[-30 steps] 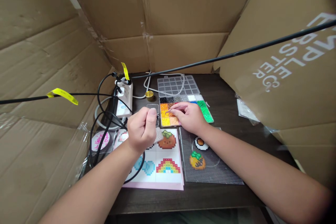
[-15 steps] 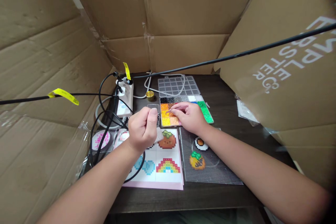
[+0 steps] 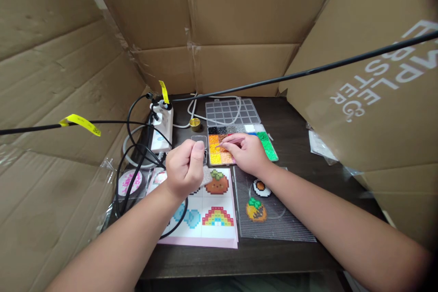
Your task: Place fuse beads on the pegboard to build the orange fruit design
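My right hand pinches pink tweezers, whose tips point left over the orange and yellow compartments of a bead box. Closed in a fist, my left hand hovers over a printed pattern sheet; whatever its fingers may hold is hidden. A whitish, speckled piece shows beside that fist, and I cannot tell whether it is held. Under my right forearm lies a clear pegboard. It carries an orange bead figure with green leaves and a white bead egg.
Behind the bead box lies its clear lid. A small gold tin stands near a white power strip with tangled black cables. A round piece with pink beads is at left. Cardboard walls surround the table.
The view has shifted very slightly. Both hands keep almost the same pose, and the tweezers stay over the orange and yellow beads.
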Demonstrator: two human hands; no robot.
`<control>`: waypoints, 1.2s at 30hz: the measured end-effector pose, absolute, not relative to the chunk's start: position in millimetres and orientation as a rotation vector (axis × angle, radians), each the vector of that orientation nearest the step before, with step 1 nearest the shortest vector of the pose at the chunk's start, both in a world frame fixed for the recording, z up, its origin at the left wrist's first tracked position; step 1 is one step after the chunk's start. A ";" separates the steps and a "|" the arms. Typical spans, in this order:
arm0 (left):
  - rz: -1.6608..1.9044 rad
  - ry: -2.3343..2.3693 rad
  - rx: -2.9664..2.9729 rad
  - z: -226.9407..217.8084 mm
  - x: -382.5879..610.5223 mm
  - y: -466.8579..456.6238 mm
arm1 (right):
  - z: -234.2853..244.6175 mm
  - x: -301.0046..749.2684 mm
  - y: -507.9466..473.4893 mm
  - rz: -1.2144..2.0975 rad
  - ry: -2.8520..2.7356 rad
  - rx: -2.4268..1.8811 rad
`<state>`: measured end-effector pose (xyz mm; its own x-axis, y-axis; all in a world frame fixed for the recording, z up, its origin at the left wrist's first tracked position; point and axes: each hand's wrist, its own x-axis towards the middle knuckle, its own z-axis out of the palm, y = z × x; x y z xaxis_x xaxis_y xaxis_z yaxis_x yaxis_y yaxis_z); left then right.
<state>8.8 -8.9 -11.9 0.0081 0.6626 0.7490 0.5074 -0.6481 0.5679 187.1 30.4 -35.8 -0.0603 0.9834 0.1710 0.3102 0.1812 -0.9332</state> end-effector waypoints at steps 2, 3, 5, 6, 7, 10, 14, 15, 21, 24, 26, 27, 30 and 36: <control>1.720 1.257 2.127 -11.4 8.7 -9.1 | -33.9 187.7 30.1 0.941 -1.524 -1.274; 1.721 1.258 2.126 -11.0 8.8 -9.4 | -32.3 188.1 29.9 0.950 -1.511 -1.266; 1.721 1.251 2.127 -10.3 9.0 -10.0 | -27.5 189.0 28.8 0.966 -1.481 -1.256; 1.721 1.242 2.130 -10.0 9.2 -10.3 | -24.4 189.4 28.0 0.966 -1.472 -1.255; 1.723 1.232 2.131 -9.9 9.4 -10.4 | -21.0 189.8 27.0 0.955 -1.465 -1.254; 1.745 1.197 2.120 -10.2 10.0 -10.1 | -8.6 190.8 22.8 0.913 -1.446 -1.220; 1.772 1.179 2.122 -12.3 10.6 -8.7 | 14.7 193.9 13.8 0.882 -1.380 -1.095; 1.777 1.177 2.125 -12.8 10.6 -8.5 | 22.0 195.8 10.6 0.854 -1.370 -1.066; 1.791 1.178 2.113 -14.6 9.3 -8.7 | 56.7 218.6 -23.7 0.576 -1.376 -1.004; 1.807 1.184 2.096 -16.0 9.0 -7.7 | 48.5 230.6 -53.0 0.546 -1.319 -1.073; 1.818 1.186 2.080 -17.0 9.3 -6.8 | 32.4 236.6 -76.3 0.599 -1.277 -1.130; 1.819 1.188 2.071 -17.3 9.6 -6.4 | 22.9 239.1 -88.4 0.634 -1.254 -1.164; 1.800 1.191 2.025 -16.6 10.8 -5.8 | -4.0 244.4 -122.0 0.716 -1.189 -1.261; 1.780 1.196 1.934 -12.3 12.6 -6.0 | -30.4 243.1 -152.8 0.621 -1.244 -1.423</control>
